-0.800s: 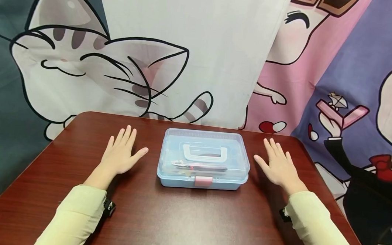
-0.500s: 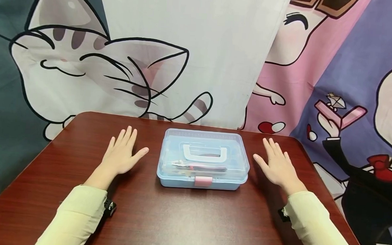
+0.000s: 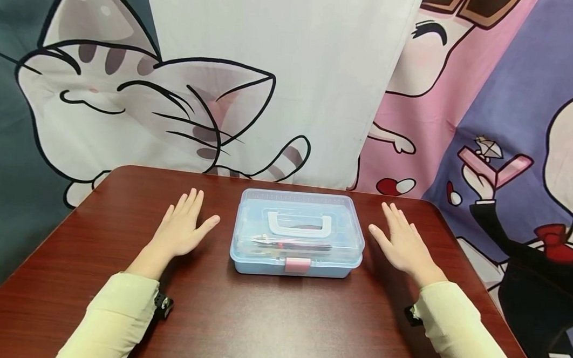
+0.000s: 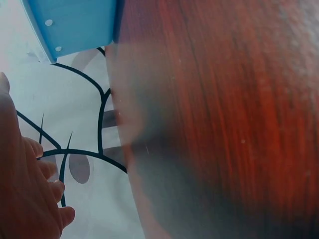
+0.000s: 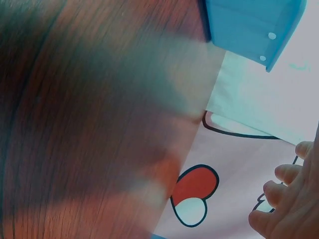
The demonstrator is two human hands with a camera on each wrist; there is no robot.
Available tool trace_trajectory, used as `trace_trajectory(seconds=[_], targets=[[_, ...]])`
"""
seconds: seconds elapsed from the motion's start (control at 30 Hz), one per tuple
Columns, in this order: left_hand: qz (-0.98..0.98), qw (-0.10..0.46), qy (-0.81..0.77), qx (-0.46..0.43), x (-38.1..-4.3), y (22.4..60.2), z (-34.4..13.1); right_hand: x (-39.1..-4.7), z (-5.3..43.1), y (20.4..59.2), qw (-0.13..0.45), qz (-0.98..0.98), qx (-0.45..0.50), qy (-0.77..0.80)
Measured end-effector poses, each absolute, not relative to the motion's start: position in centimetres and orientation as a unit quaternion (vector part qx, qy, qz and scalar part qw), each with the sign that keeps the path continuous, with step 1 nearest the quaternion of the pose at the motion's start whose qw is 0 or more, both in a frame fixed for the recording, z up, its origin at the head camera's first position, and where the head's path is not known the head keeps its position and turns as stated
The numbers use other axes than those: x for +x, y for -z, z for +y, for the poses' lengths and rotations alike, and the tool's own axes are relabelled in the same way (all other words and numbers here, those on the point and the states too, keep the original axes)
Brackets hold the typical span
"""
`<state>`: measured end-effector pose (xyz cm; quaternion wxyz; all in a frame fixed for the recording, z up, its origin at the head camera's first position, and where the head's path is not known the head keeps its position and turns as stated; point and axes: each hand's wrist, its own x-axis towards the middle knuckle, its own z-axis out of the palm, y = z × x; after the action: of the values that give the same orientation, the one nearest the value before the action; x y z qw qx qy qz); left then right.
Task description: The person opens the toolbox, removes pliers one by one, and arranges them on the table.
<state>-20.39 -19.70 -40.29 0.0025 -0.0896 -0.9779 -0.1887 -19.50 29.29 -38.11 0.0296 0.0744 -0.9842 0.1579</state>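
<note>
A light-blue plastic box [image 3: 257, 266] with a see-through lid sits on the table between the two hands. Its lid carries a white handle [image 3: 299, 231], and a pink latch [image 3: 297, 265] is closed at the front. Through the lid show slim pen-like items [image 3: 293, 245]. To the left of the box is my left hand [image 3: 179, 230], palm down, fingers straight and thumb pointing at the box. My right hand [image 3: 403, 247] mirrors it on the other side, its thumb close to the box but apart. Both hands hold nothing. Each wrist view shows a side of the box at its top edge.
A dark red-brown wooden table [image 3: 278, 330] with rounded far corners bears the box. Behind it hangs a cloth backdrop [image 3: 339, 95] with a cartoon cat and figures. Black wrist cameras sit under both light sleeves [image 3: 114, 310].
My left hand has shifted slightly to the right and toward me, and the right hand slightly left. The box stays in place, and the head view has moved a little.
</note>
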Motion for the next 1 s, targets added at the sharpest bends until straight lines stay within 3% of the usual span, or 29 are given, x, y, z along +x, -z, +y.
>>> trace_trajectory(seconds=[1.0], targets=[[-0.959, 0.017, 0.261, -0.113, -19.7, 39.3, -17.4, -18.9, 28.0, 37.7, 0.028, -0.961, 0.093, -0.261]])
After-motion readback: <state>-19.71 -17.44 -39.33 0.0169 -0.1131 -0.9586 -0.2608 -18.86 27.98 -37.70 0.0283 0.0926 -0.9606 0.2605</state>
